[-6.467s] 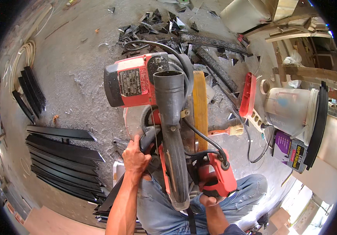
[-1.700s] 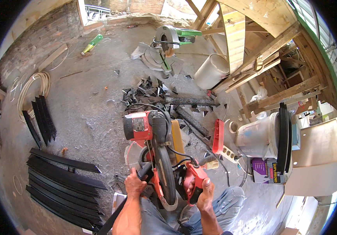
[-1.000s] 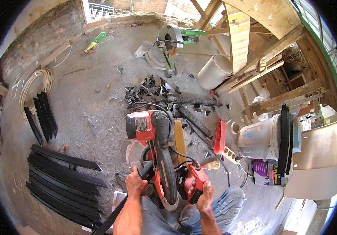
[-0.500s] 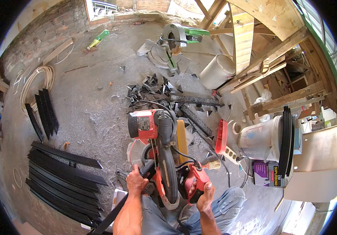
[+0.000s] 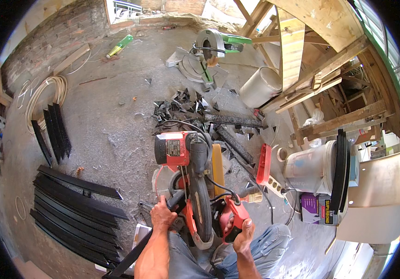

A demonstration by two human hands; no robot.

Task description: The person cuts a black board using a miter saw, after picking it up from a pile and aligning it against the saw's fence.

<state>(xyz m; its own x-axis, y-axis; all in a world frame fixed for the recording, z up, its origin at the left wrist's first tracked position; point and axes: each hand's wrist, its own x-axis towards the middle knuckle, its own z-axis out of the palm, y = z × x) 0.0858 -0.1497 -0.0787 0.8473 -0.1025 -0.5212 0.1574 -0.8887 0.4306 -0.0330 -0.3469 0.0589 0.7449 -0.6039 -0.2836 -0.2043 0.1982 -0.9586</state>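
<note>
A red miter saw stands low in front of me between my legs, its round blade and guard lowered close to the base. My right hand is wrapped round the saw's red handle, thumb on the near side. On the left of the blade, my left hand is closed on a long black strip that runs from the lower edge up to the saw. The strip's far end, at the blade, is mostly hidden by my hand and the saw. Several similar black strips lie stacked at the left.
Black triangular offcuts litter the dusty floor beyond the saw. A green miter saw and a white bucket stand farther back. On the right are a red tray, a power strip, a brush and another bucket.
The whole view has shifted slightly. Both hands keep their hold, and the saw and black strip show no clear movement.
</note>
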